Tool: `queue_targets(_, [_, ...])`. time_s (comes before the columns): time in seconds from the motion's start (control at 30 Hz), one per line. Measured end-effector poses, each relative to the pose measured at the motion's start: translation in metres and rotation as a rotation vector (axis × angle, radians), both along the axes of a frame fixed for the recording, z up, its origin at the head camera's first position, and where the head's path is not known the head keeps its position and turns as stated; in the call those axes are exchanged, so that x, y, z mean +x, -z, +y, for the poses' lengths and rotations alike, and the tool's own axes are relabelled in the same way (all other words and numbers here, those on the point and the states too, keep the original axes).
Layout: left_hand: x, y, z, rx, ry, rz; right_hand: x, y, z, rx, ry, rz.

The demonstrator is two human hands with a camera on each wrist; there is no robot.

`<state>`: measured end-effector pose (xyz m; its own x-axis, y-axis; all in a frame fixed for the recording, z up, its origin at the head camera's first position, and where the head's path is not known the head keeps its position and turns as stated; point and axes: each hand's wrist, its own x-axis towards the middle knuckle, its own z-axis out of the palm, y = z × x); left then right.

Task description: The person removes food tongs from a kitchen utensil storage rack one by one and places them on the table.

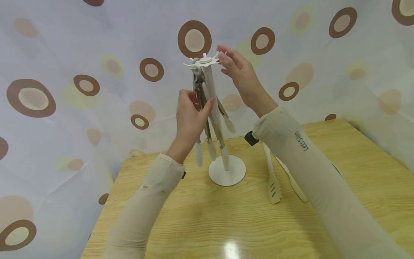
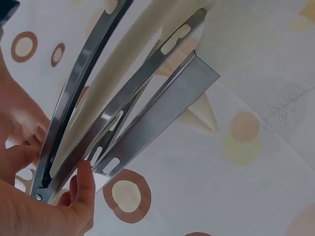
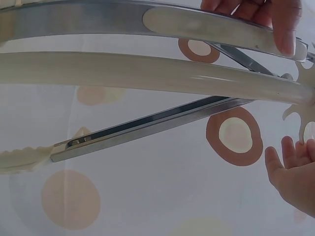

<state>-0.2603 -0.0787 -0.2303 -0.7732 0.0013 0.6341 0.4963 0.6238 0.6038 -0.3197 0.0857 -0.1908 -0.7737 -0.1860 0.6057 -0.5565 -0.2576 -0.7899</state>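
A white utensil stand (image 1: 227,176) with a round base, a slim post and a ring of hooks stands on the table. Metal tongs with pale tips (image 1: 198,155) hang from its hooks on the left side. My left hand (image 1: 191,117) grips the tongs near their hinged upper end, thumb on one metal arm (image 2: 106,115). Another tong arm with a pale tip (image 3: 133,129) slants out behind the post. At the top, my right hand (image 1: 237,73) pinches a hook of the stand between thumb and fingers; the right wrist view shows its fingertips against the hook.
On the wooden table (image 1: 194,223), a slotted pale spatula-like utensil (image 1: 274,189) lies right of the base. Another pale utensil (image 1: 295,187) lies beside it, partly under my right sleeve. A patterned curtain (image 1: 129,43) hangs behind the table.
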Motion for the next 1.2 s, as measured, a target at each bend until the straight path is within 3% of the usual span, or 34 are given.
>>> queue_targets(0.43, [-0.007, 0.005, 0.004, -0.013, -0.022, 0.066, -0.002, -0.002, 0.004, 0.005, 0.02, 0.016])
queue_targets(0.67, [-0.003, 0.003, 0.005, -0.027, -0.036, 0.12, -0.003, -0.002, 0.003, 0.02, 0.016, 0.014])
queue_targets(1.2, [0.013, -0.009, -0.007, -0.038, -0.043, 0.147, -0.004, 0.0, 0.002, 0.022, 0.03, 0.021])
